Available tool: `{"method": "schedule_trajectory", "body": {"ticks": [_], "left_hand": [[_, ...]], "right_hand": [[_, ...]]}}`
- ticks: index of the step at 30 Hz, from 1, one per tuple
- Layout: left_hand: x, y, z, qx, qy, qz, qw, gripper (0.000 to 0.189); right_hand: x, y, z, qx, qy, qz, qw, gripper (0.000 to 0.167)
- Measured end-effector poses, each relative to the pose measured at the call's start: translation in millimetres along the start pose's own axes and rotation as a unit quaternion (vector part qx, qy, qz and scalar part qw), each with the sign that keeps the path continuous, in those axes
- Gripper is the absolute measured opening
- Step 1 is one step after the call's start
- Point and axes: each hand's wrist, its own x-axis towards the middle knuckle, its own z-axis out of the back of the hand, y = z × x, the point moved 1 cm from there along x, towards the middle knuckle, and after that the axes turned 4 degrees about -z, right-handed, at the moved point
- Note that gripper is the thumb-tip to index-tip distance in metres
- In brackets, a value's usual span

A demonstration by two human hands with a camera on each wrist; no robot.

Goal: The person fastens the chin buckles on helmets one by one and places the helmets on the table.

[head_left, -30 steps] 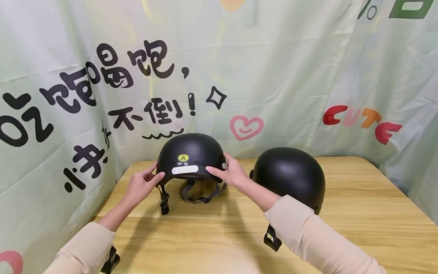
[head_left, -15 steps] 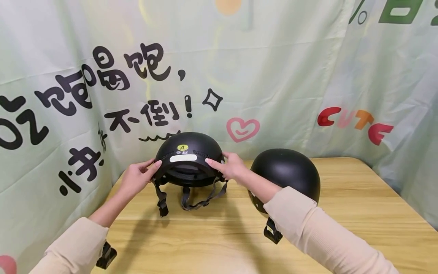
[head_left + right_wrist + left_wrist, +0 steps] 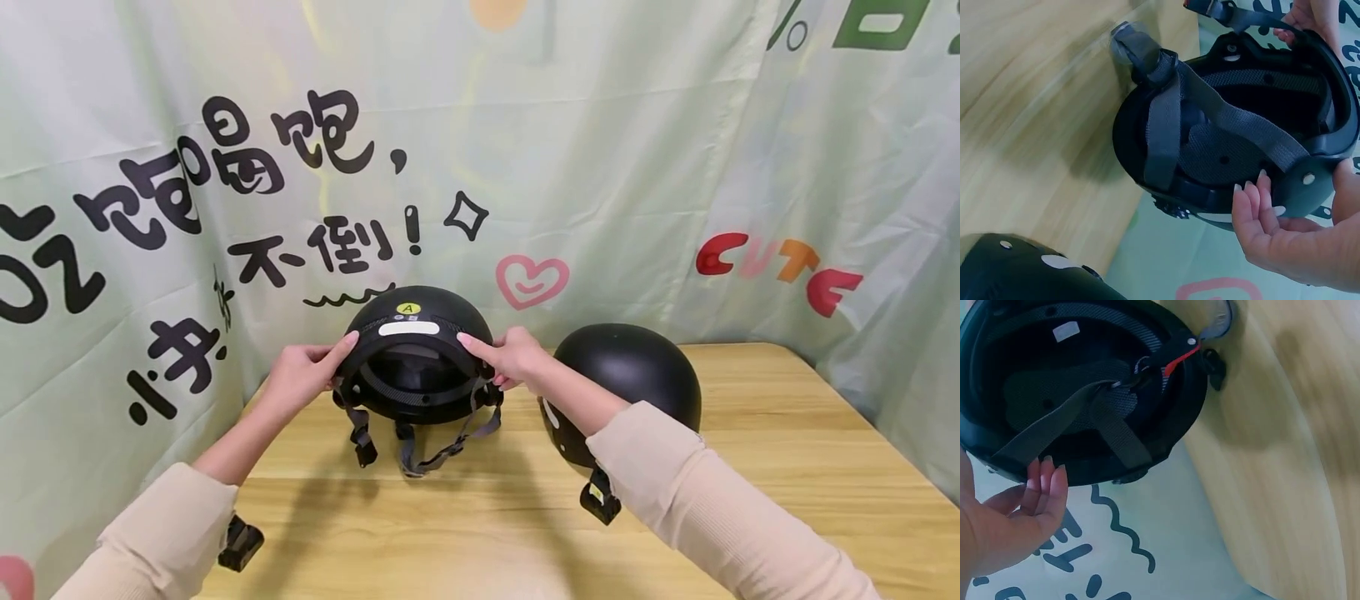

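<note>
A black helmet (image 3: 420, 302) with a yellow "A" sticker and a white strip on its front is held above the wooden table in the head view, tipped so its dark inside faces me. My left hand (image 3: 303, 373) grips the rim on the left, thumb on the outer shell. On the opposite side my right hand (image 3: 513, 358) holds the rim, with fingertips reaching inside in the right wrist view. Grey chin straps (image 3: 447, 454) dangle below, and a black buckle (image 3: 366, 452) hangs at the left. The left wrist view shows padding and a red tab (image 3: 1179, 360) inside.
A second black helmet (image 3: 637, 367) sits on the table (image 3: 780, 433) to the right, partly behind my right forearm. A pale printed curtain (image 3: 615, 167) stands behind and at both sides. Small black devices (image 3: 242, 543) show below my sleeves.
The held helmet has tipped back, front edge rising, so its inside now shows. Both hands have kept hold of its rim. The second helmet has stayed in place.
</note>
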Motion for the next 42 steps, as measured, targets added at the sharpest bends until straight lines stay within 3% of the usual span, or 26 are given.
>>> {"method": "schedule_trajectory", "body": {"ticks": [4,10,15,19,23,28,32,36,42], "left_hand": [[1.9,5.3,-6.8,0.005,-0.041,-0.013,0.9991,0.063],[2.9,15.9,-19.4,0.008,-0.106,-0.062,0.9924,0.058],[5.8,33.6,-31.3,-0.055,-0.134,-0.117,0.9826,0.049],[8.1,49.4,-43.5,-0.119,-0.11,-0.145,0.9761,0.046],[8.3,57.1,-51.4,-0.148,-0.08,-0.157,0.9731,0.048],[9.6,59.2,-58.9,-0.193,-0.095,-0.171,0.9614,0.048],[6.3,61.6,-64.6,-0.228,-0.106,-0.142,0.9573,0.053],[0.9,65.9,-70.5,-0.233,-0.1,-0.123,0.9594,0.055],[-1.0,68.1,-73.4,-0.213,-0.109,-0.135,0.9615,0.049]], "right_hand": [[2.3,-8,-5,-0.02,-0.058,0.066,0.9959,0.056],[6.6,-25,-11,-0.031,-0.117,0.17,0.9781,0.052],[11.6,-43,-16,-0.002,-0.138,0.208,0.9684,0.047],[16.9,-61,-18,0.022,-0.103,0.223,0.9691,0.048],[25.5,-75,-22,0.036,-0.055,0.264,0.9623,0.05],[32.5,-85,-32,0.055,-0.022,0.321,0.9453,0.059],[36.2,-95,-41,0.045,-0.005,0.341,0.9391,0.085],[39.0,-106,-43,0.032,-0.012,0.35,0.9361,0.104],[41.9,-108,-46,0.043,-0.006,0.378,0.9248,0.113]]}}
